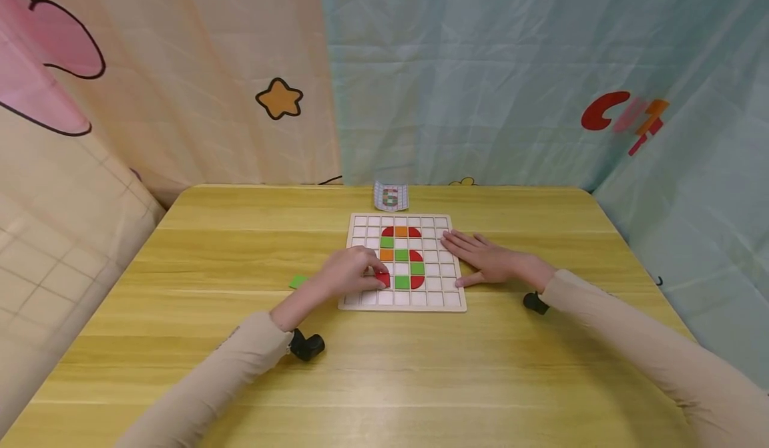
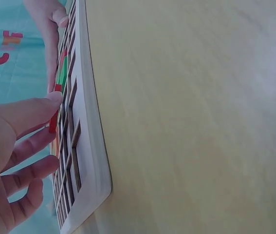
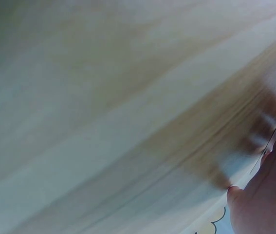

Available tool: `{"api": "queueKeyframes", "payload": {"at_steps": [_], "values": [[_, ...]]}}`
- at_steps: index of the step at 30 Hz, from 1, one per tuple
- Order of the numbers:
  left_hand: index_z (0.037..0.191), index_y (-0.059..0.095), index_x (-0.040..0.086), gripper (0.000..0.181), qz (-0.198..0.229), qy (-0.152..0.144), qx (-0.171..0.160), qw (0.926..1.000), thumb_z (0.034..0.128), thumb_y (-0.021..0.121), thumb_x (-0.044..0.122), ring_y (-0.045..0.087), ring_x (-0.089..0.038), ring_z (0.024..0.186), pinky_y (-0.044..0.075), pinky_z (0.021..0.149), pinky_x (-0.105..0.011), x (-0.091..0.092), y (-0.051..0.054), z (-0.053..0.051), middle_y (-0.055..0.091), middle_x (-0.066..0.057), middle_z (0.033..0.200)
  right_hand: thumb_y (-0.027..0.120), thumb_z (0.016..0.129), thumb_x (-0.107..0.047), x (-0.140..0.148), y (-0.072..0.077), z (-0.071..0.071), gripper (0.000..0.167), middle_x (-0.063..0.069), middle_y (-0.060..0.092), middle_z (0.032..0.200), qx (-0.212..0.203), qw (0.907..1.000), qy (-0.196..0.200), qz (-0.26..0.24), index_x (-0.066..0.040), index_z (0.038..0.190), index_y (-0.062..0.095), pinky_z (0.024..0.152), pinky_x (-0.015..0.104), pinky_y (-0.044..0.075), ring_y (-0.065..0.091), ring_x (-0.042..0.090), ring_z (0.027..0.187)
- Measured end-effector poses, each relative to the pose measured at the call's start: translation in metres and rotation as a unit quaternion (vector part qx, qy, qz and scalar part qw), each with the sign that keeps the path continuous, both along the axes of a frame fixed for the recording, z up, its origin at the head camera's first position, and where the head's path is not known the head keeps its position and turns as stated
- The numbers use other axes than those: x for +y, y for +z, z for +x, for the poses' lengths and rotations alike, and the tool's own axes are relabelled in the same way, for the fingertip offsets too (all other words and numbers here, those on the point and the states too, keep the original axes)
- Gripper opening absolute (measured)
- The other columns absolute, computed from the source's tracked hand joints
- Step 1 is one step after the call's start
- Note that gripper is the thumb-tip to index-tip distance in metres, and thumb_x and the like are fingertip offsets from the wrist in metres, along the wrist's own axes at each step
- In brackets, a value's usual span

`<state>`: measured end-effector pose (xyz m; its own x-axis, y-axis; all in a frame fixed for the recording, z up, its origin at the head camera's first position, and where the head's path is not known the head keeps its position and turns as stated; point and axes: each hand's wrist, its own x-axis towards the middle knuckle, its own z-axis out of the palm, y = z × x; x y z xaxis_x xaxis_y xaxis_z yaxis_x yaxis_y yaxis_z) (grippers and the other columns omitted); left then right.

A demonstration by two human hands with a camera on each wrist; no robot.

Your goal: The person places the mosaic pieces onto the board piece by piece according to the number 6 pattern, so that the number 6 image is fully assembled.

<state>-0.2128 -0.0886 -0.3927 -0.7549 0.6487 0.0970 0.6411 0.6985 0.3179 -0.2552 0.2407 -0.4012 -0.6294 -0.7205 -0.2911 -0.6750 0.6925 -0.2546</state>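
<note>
A wooden grid board (image 1: 408, 306) with white square cells lies on the table, and red, green and orange tiles form a curved figure on it. My left hand (image 1: 350, 271) pinches a red tile (image 1: 382, 279) between thumb and fingers over the lower left of that figure. In the left wrist view the red tile (image 2: 55, 109) stands edge-on, tilted at the board's surface. Out straight, the fingers of my right hand (image 1: 489, 259) rest on the board's right edge, with the thumb lower on the same edge. One green tile (image 1: 298, 281) lies left of the board, partly behind my left wrist.
A small pattern card (image 1: 390, 197) with a similar coloured figure sits behind the board. The wooden table (image 1: 384, 381) meets printed curtains (image 1: 492, 74) at the back. Black devices (image 1: 308, 345) are strapped under both wrists.
</note>
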Motion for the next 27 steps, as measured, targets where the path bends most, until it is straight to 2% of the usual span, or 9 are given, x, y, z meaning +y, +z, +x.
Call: {"api": "queueKeyframes", "payload": {"at_steps": [9, 15, 20, 27], "values": [[0.102, 0.077, 0.015, 0.025, -0.001, -0.002, -0.008, 1.0, 0.0825, 0.075, 0.03, 0.049, -0.008, 0.072, 0.038, 0.058, -0.02, 0.004, -0.005, 0.006, 0.065, 0.004, 0.086, 0.051, 0.092, -0.055, 0.0, -0.004, 0.004, 0.092, 0.014, -0.002, 0.162, -0.007, 0.9998, 0.008, -0.014, -0.008, 0.155, 0.004, 0.114, 0.063, 0.006, -0.002, 0.036, 0.149], [0.1, 0.077, 0.014, 0.022, 0.019, -0.004, 0.002, 0.9998, 0.0822, 0.076, 0.027, 0.051, -0.008, 0.073, 0.04, 0.06, -0.019, 0.005, -0.006, 0.003, 0.067, 0.003, 0.088, 0.052, 0.093, -0.054, -0.001, 0.0, 0.003, 0.091, 0.013, -0.003, 0.163, -0.005, 1.0, -0.002, -0.007, -0.009, 0.155, 0.003, 0.115, 0.061, 0.005, -0.003, 0.034, 0.15], [0.099, 0.077, 0.015, 0.021, 0.017, -0.004, 0.002, 0.9998, 0.0825, 0.075, 0.027, 0.048, -0.008, 0.072, 0.038, 0.06, -0.02, 0.005, -0.005, 0.0, 0.066, 0.003, 0.087, 0.052, 0.093, -0.053, -0.002, 0.006, 0.002, 0.091, 0.014, -0.003, 0.162, -0.003, 1.0, -0.002, -0.002, -0.007, 0.155, 0.004, 0.115, 0.062, 0.005, -0.003, 0.035, 0.149], [0.1, 0.077, 0.017, 0.02, 0.012, -0.01, 0.008, 0.9998, 0.0837, 0.074, 0.028, 0.057, -0.01, 0.082, 0.045, 0.065, -0.021, 0.004, -0.006, 0.001, 0.067, 0.004, 0.091, 0.053, 0.093, -0.052, -0.001, 0.007, 0.003, 0.09, 0.015, -0.002, 0.162, -0.007, 1.0, -0.003, -0.005, -0.006, 0.155, 0.005, 0.115, 0.062, 0.005, -0.002, 0.035, 0.149]]}}
